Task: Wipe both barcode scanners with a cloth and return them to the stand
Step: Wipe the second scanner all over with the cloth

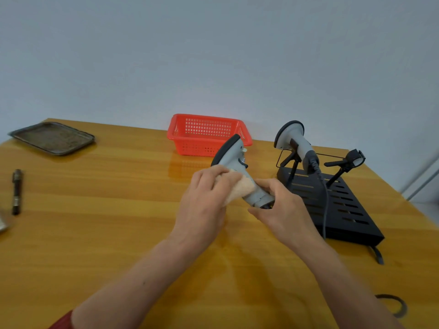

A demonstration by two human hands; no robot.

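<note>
Both forearms come in from the bottom of the frame and meet around the middle, over the yellow wooden worktop (95,233). The left hand (202,205) is curled with its back toward the camera, and its grip is closed around a peach-coloured cloth (234,188) pressed against the handle of a grey scanner (237,167). The right hand (282,207) sits just right of it, fingers wrapped tight round the bottom end of that same handle, thumb pointing left toward the cloth. So the scanner is held up off the worktop between the two hands, tilted, with its dark-rimmed head up and to the left, overlapping the red basket (206,134) behind it.

Right of centre is the black slotted stand (337,203). The second scanner (294,141) is parked in the stand's left cradle, head up, and its grey cable (326,200) drops down across the stand. The right cradle (351,160) has nothing in it.

A metal tray (53,138) sits in the upper left part of the worktop, and a dark rod-shaped tool (16,191) lies at the left edge. There's a bit of red sleeve (63,320) at the bottom left, on the left arm.
</note>
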